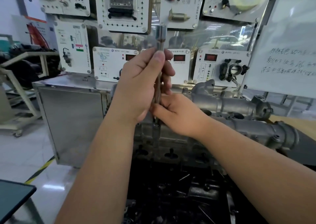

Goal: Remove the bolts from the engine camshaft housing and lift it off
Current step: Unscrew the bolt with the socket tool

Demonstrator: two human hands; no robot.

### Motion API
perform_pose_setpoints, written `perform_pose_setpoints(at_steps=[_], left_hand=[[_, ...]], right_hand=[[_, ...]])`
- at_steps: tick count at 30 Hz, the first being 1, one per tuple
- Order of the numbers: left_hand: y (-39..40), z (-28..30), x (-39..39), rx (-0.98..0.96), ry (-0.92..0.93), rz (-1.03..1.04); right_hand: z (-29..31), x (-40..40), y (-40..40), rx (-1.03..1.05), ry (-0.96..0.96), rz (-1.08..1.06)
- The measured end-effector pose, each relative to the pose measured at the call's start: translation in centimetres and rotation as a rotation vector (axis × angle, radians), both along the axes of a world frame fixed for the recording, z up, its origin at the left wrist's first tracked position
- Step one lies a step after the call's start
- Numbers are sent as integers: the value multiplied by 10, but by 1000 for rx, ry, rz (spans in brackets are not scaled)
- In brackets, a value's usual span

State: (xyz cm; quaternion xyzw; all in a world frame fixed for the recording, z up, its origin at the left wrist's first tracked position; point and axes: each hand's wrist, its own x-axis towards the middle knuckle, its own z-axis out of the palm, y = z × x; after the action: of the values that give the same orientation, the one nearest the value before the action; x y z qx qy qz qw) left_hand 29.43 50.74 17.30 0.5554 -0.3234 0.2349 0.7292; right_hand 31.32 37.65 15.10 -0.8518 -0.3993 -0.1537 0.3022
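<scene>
Right now everything turns on one vertical line. A long socket wrench (pixel 159 80) stands nearly upright, its chrome socket end at the top and its lower end running down to a bolt (pixel 156 125) at the near edge of the camshaft housing (pixel 227 104). The left hand (pixel 142 87) has its grip curled round the upper shaft, thumb laid along it just under the socket. The right hand (pixel 177 114) pinches the shaft low down, fingers folded round it just above the bolt, so it is the nearer hand to the fastener. The bolt lies straight below both grips, and the tool's long axis points down onto it. My judgement is that the coming move is a turn about that axis, or a straight lift along it; any tilt would risk the tool slipping off the bolt head. Whether the bolt is already free of its thread I cannot tell.

The housing, a grey cast piece, stretches away to the right along the top of the engine block (pixel 171 148), still seated. Behind stands a steel cabinet (pixel 71 121) and a wall of training display panels (pixel 123 6); a whiteboard (pixel 287 52) leans at the right, and the floor is glossy.
</scene>
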Motion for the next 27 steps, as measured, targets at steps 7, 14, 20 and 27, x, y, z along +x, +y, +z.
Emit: perform_pose_setpoints(at_steps=[7,14,20,27], left_hand=[[-7,-3,-6,-140,-3,77],[-14,-4,-1,-267,-12,61],[-6,-6,3,-123,5,-89],[-10,-7,1,-133,-24,27]], right_hand=[[-4,-1,0,45,-2,-11],[-7,-1,-4,107,-122,-6],[-4,2,-5,108,5,-7],[-5,3,-6,172,-64,-9]])
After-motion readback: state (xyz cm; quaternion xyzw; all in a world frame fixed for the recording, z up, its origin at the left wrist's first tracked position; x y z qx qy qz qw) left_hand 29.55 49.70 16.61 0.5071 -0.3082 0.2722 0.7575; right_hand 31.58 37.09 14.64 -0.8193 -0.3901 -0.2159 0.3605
